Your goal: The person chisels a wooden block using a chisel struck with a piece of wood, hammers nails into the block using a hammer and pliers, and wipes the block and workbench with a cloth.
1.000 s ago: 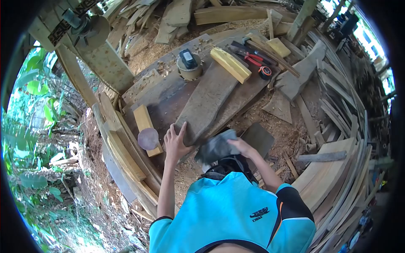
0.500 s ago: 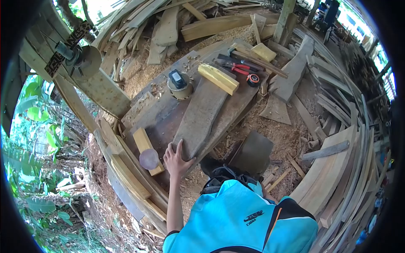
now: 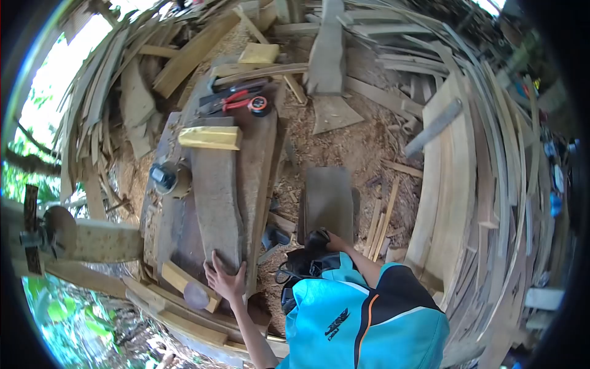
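My left hand, fingers spread, lies on the near end of a weathered grey plank on the workbench. Across the plank's far part sits a yellow wood block. Left of my hand, a pale round disc rests against a second yellow wood piece. My right hand is low by my lap, at a dark object whose kind I cannot make out; its fingers are mostly hidden. Just beyond it stands a flat brown board.
Red-handled pliers and an orange-and-black tape measure lie at the bench's far end. A round container with a dark device on top stands left of the plank. Stacked timber curves along the right; shavings cover the ground.
My view has swung to the right. My right hand has come into sight beside my lap. My left hand still lies on the plank's near end.
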### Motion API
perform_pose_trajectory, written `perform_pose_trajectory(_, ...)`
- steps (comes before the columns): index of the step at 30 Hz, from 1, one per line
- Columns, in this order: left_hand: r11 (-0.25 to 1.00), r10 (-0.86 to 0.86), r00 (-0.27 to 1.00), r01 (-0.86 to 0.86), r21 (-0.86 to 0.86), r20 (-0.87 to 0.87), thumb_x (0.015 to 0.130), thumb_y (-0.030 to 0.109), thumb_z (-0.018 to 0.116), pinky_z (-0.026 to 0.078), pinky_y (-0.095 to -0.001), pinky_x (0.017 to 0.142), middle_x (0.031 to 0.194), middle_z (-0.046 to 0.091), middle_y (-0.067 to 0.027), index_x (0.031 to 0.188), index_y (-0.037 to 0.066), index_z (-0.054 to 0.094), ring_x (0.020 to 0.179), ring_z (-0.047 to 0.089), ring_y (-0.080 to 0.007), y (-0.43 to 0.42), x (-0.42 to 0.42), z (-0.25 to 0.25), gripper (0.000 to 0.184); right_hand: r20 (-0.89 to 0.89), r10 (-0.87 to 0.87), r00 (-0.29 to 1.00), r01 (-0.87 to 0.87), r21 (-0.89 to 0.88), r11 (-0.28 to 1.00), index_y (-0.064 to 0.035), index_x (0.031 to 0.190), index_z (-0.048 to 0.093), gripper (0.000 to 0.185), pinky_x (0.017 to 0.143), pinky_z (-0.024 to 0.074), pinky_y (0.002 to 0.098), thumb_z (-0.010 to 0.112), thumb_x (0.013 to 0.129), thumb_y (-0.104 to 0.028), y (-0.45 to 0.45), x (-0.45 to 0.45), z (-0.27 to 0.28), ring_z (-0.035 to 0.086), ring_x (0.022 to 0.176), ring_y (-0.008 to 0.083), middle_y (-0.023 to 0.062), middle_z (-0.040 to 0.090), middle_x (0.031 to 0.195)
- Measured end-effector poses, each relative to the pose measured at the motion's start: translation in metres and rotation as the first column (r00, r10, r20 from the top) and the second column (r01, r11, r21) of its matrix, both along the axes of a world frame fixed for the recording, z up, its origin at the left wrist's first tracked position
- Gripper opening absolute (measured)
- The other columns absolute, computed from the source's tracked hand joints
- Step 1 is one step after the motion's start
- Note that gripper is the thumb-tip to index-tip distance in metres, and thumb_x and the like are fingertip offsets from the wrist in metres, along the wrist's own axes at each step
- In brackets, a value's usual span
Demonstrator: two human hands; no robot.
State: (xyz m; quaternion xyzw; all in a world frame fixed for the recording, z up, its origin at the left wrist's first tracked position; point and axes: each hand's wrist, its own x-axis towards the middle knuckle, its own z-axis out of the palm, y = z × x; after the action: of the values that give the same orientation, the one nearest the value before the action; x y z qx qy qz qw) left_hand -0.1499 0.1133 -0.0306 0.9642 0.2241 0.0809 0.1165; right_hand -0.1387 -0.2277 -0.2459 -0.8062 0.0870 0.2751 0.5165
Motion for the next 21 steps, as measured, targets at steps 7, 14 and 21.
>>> perform_pose_trajectory(7, 1.0, 0.003, 1.0, -0.003, -0.003, -0.009, 0.054, 0.049, 0.077, 0.028, -0.0502, 0.102, 0.139, 0.031, -0.0198, 0.138, 0.027, 0.035, 0.125, 0.033, -0.0395, 0.004, 0.001, -0.006, 0.097, -0.209, -0.367, 0.907, 0.361, -0.068, 0.93, -0.0099, 0.128, 0.046, 0.064, 0.092, 0.0409, 0.0422, 0.062, 0.069, -0.027, -0.031, -0.045, 0.035, 0.055, 0.103, 0.0356, 0.0194, 0.06, 0.104)
perform_pose_trajectory(14, 1.0, -0.011, 1.0, 0.011, -0.019, -0.021, 0.054, 0.049, 0.077, 0.029, -0.0529, 0.1, 0.138, 0.032, -0.0214, 0.137, 0.026, 0.037, 0.124, 0.034, -0.0416, 0.004, 0.003, -0.005, 0.094, -0.119, -0.367, 0.923, 0.161, -0.746, 0.646, -0.0148, 0.139, 0.031, 0.087, 0.099, 0.0371, 0.0433, 0.072, 0.067, -0.041, -0.004, -0.043, -0.027, 0.046, 0.117, 0.0407, 0.0256, 0.051, 0.122)
perform_pose_trajectory(21, 1.0, 0.008, 1.0, -0.008, -0.025, 0.027, 0.055, 0.05, 0.077, 0.029, -0.054, 0.099, 0.137, 0.033, -0.0224, 0.135, 0.024, 0.039, 0.124, 0.034, -0.0417, 0.004, 0.005, -0.009, 0.093, -0.367, -0.245, 0.898, 0.053, -0.462, 0.886, -0.0196, 0.142, 0.022, 0.096, 0.102, 0.0317, 0.0489, 0.074, 0.066, -0.044, -0.024, -0.019, -0.008, 0.034, 0.124, 0.0466, 0.0333, 0.026, 0.137)
